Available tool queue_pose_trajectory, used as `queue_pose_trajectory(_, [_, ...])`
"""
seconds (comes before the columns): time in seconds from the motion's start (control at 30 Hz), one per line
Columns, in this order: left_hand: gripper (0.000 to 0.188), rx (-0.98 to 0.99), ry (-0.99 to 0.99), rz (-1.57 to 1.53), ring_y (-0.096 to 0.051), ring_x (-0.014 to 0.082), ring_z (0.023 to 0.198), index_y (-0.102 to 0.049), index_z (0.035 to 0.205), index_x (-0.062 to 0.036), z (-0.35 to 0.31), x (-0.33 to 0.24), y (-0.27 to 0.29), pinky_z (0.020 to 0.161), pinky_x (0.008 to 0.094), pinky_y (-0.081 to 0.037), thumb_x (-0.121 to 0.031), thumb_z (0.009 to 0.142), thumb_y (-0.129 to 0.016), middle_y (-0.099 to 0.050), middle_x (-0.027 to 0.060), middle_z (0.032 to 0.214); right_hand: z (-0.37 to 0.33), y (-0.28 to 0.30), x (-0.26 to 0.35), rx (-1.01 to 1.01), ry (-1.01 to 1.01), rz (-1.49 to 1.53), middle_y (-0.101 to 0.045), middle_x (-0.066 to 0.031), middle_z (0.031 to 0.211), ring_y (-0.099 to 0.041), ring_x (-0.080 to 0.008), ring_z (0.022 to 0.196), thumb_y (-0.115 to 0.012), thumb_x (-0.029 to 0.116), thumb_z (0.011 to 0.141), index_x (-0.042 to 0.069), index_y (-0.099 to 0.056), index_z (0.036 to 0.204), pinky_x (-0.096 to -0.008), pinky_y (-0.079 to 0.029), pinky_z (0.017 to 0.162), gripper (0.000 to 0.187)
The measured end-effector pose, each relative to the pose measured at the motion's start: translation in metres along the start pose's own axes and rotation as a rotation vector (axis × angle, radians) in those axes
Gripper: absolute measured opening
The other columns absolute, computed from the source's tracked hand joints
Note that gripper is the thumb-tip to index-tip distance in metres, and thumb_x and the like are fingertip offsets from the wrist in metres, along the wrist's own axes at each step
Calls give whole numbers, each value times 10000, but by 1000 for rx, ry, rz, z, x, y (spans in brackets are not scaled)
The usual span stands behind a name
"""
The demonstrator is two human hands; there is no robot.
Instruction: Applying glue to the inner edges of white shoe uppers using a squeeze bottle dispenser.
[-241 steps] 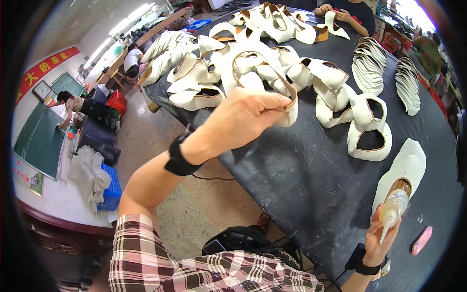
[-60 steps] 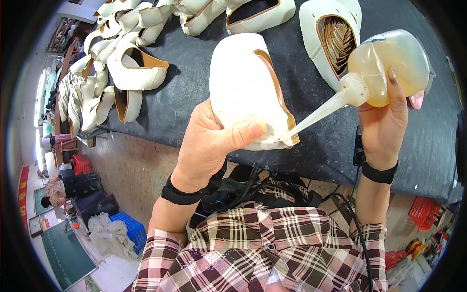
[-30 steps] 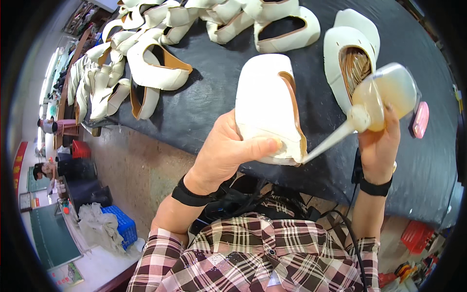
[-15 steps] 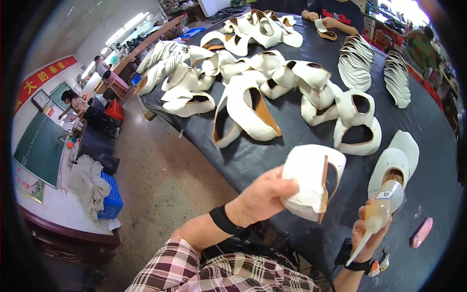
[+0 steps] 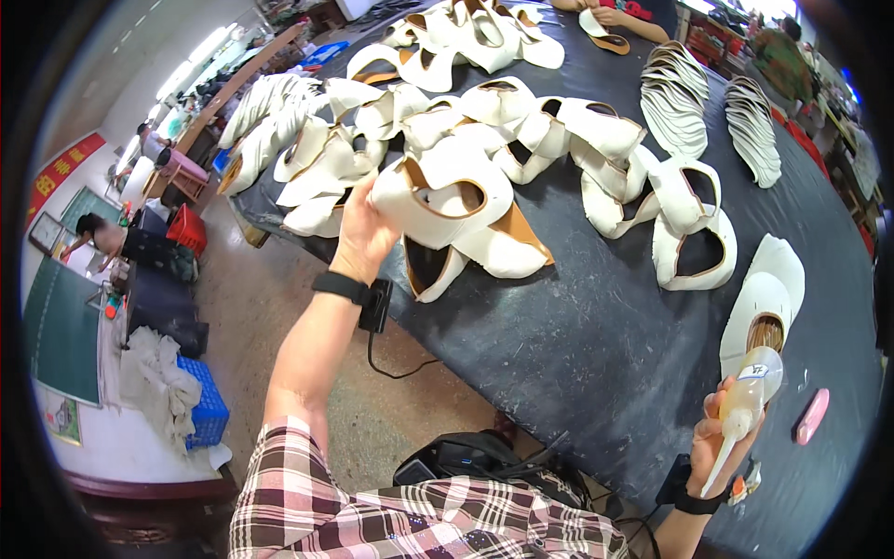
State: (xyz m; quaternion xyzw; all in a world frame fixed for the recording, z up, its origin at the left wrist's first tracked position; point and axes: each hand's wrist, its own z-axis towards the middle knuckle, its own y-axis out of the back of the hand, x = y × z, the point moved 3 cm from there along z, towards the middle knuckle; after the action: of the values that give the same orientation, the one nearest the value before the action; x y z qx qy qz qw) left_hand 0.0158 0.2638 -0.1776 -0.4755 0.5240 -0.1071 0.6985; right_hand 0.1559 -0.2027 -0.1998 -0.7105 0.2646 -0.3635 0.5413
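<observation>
My left hand is stretched out over the dark table and grips a white shoe upper with a tan lining, held at the near edge of a heap of similar uppers. My right hand stays low at the right, close to my body, holding a clear glue bottle with a long nozzle pointing down. Just above the bottle a white shoe upper on a last lies on the table.
Two fanned stacks of pale insoles lie at the far right. A pink flat object lies near the right edge. Another person's hands work at the far end; people sit at the left. A blue crate stands on the floor.
My left hand has carried the white upper away from me, from in front of my chest out to the heap. The bottle hand stayed low at the right.
</observation>
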Motion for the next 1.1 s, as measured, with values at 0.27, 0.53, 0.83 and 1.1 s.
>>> queue_pose_trajectory(0.27, [368,-182,72,147,-454,205,967,-440,1043,-63,-18,1,60,818,341,-377,-347,809,-434,-491,87,1035,-10,10,4,-80,113,-28,-415,-179,1003,-498,-281,831,-508,251,750,-30,-325,1088,-304,-521,478,476])
queue_pose_trajectory(0.53, [374,-451,137,429,-362,246,1085,-335,1160,-32,-84,-9,84,870,329,-341,-202,835,-406,-362,140,1182,-23,14,38,-19,132,85,-392,-206,1108,-485,-324,922,-497,311,756,5,-323,1137,-360,-518,582,518])
queue_pose_trajectory(0.83, [281,-595,-24,452,-483,157,908,-394,1063,49,-115,21,127,748,219,-424,-95,822,-411,-486,106,1010,-99,47,129,-4,319,170,-437,-200,1059,-488,-305,912,-516,265,739,-24,-399,1069,-341,-522,592,454])
queue_pose_trajectory(1.1, [170,121,96,1297,-510,79,621,-511,893,-21,-159,232,-188,525,186,-400,6,725,-513,-564,50,768,-135,88,164,-29,370,321,-400,-193,1105,-446,-318,982,-502,260,745,-8,-381,1091,-381,-503,662,454])
